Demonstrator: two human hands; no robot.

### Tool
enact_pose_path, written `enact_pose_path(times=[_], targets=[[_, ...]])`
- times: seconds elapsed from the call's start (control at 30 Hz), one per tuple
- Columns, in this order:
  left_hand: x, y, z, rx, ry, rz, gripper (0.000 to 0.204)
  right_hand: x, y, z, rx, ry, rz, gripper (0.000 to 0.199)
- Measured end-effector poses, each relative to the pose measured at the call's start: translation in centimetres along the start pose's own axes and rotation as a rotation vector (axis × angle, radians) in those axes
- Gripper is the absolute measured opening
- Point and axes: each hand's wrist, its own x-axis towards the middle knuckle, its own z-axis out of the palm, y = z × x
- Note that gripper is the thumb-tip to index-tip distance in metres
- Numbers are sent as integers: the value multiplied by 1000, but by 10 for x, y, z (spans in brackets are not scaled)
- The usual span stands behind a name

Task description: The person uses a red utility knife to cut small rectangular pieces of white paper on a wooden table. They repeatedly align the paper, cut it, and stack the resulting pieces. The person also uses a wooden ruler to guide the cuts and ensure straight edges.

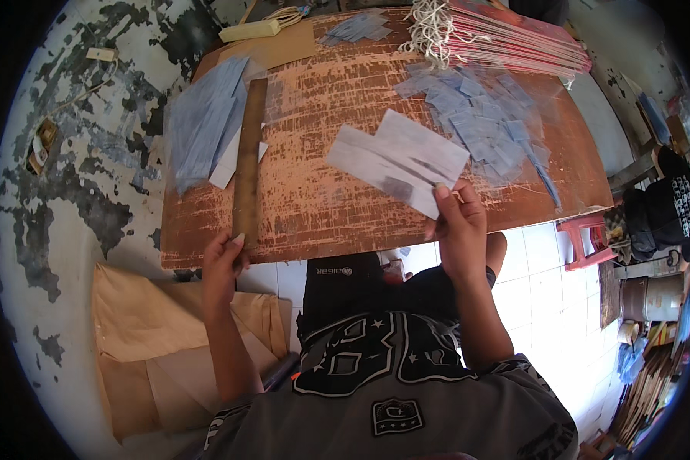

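My right hand [458, 224] holds a few long white paper strips [399, 159] fanned out above the worn brown table [345, 100], pinched at their lower right end. My left hand [224, 264] grips the near end of a long wooden ruler [248, 165] that lies lengthwise on the table's left side. Under and beside the ruler lies a stack of bluish clear plastic sheets [201, 123] with a white sheet poking out.
Several small bluish plastic pieces [479, 119] are scattered at the right. A pile of pink bags with white string handles [506, 34] lies at the far edge. Brown paper sheets [161, 337] lie on the floor at left. A red stool [586, 238] stands at right.
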Motion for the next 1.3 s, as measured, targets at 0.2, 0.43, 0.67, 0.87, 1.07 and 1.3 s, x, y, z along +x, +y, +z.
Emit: enact_pose_path(times=[0.2,0.43,0.67,0.87,1.07,1.3], targets=[[7,1,-17,374,177,32,26,5,5,9,-13,-27,30,18],[14,-6,-34,574,266,164,40,-14,17,22,81,-97,188,24],[19,-8,-45,738,257,233,50,-25,32,36,60,-198,297,26],[19,-5,-37,1032,418,419,47,-17,34,37,51,-163,296,30],[30,57,25,786,276,633,41,5,32,42,23,-85,256,30],[76,76,115,141,-201,451,52,6,27,53,27,-82,240,32]])
